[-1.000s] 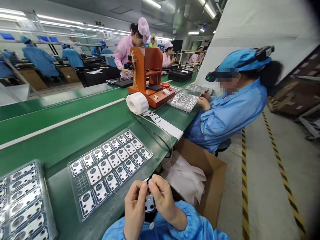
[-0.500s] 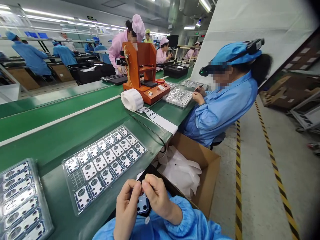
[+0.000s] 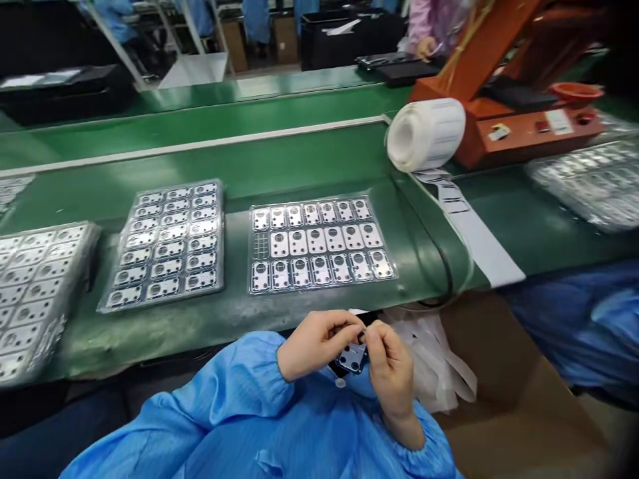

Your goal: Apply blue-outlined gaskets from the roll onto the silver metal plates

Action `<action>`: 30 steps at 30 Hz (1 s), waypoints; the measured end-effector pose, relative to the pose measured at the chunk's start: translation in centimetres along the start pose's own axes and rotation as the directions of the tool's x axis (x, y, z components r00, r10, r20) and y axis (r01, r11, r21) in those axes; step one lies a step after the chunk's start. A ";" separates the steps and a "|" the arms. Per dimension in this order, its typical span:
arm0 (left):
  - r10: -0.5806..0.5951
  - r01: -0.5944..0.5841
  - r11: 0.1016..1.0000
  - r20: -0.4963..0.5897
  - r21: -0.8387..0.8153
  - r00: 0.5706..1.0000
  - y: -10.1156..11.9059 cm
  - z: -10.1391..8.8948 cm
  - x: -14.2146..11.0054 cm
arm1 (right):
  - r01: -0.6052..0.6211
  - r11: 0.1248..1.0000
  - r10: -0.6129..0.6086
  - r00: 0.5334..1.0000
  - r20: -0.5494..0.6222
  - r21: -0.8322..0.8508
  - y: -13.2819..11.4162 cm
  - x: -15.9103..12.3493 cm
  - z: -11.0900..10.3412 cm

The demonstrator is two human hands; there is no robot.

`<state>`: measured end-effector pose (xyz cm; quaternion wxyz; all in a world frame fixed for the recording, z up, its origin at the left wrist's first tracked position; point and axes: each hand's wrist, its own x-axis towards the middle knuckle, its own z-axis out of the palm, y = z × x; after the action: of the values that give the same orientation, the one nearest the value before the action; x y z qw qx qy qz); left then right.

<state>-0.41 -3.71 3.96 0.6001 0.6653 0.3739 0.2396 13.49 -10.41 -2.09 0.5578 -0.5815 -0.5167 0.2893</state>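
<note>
Before my chest, my left hand (image 3: pixel 317 342) and my right hand (image 3: pixel 393 362) are closed with their fingertips nearly meeting. Between them is a small silver plate (image 3: pixel 351 359) with dark round holes and a blue edge. Both hands pinch around its upper part, so that portion is hidden by fingers. On the green bench ahead lies a clear plastic tray (image 3: pixel 254 247) with rows of similar plates; one pocket at the left of its middle row shows a bare grid.
Left of that tray sit two more filled trays (image 3: pixel 162 243) (image 3: pixel 42 293). A white label roll (image 3: pixel 426 135) trails its strip (image 3: pixel 486 246) over the bench edge, beside an orange press (image 3: pixel 532 133). Below right, a cardboard box (image 3: pixel 504 379) holds white backing paper (image 3: pixel 436 362). A co-worker's blue sleeve (image 3: pixel 619 319) is at right.
My view has swung left and down, bringing more trays into sight and most of the neighbouring co-worker out. Both hands remain pinched together around the plate.
</note>
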 end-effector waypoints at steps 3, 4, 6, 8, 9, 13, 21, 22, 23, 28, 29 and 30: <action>0.006 -0.002 0.989 -0.024 0.146 1.000 1.1 -3.3 0.5 | -0.025 0.999 0.019 0.989 0.144 0.041 0.1 1.4 0.4; 0.007 0.002 0.982 -0.051 0.189 0.999 1.4 -4.8 0.9 | -0.026 0.999 0.018 0.987 0.160 0.043 0.2 1.8 0.3; 0.030 0.020 0.964 -0.184 0.264 0.982 1.5 -8.2 1.6 | -0.024 0.999 0.019 0.990 0.142 0.032 0.8 2.4 0.0; 0.078 0.070 0.939 -0.404 0.338 0.911 0.9 -11.7 2.4 | -0.038 0.999 0.036 0.995 0.091 0.016 1.5 2.7 -0.5; 0.106 0.112 0.918 -0.507 0.381 0.855 0.4 -13.3 2.7 | -0.052 0.999 0.051 0.996 0.067 0.011 1.9 2.7 -0.7; 0.168 0.282 0.807 -0.660 0.518 0.732 -2.6 -17.1 4.3 | -0.128 0.992 0.128 0.991 0.025 0.011 2.9 2.3 -1.6; 0.341 0.322 0.455 -0.497 0.830 0.798 -4.4 -16.3 4.1 | -0.148 0.988 0.137 0.972 -0.191 -0.044 5.4 2.3 -5.4; 0.394 0.283 0.456 -0.477 0.843 0.786 -4.0 -15.4 3.7 | -0.182 0.983 0.167 0.956 -0.242 -0.039 5.8 2.2 -5.9; 0.442 0.240 0.468 -0.460 0.851 0.770 -3.5 -14.4 3.3 | -0.228 0.973 0.211 0.934 -0.287 -0.026 6.4 2.2 -6.4; 0.514 -0.243 0.699 -0.237 0.672 0.824 -1.9 -6.9 2.0 | -0.435 0.900 0.384 0.745 -0.546 0.040 11.8 1.8 -9.3; 0.449 -0.330 0.757 -0.082 0.564 0.890 -1.8 -5.0 2.0 | -0.464 0.884 0.399 0.697 -0.595 0.049 13.3 1.8 -10.2; 0.409 -0.386 0.800 0.054 0.459 0.911 -1.9 -3.2 2.0 | -0.493 0.868 0.416 0.653 -0.633 0.061 14.8 1.8 -11.1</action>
<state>-1.99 -0.17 2.39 0.3523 0.8457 0.2864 0.2804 28.29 -10.28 -13.33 0.5717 -0.7857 -0.1544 0.1788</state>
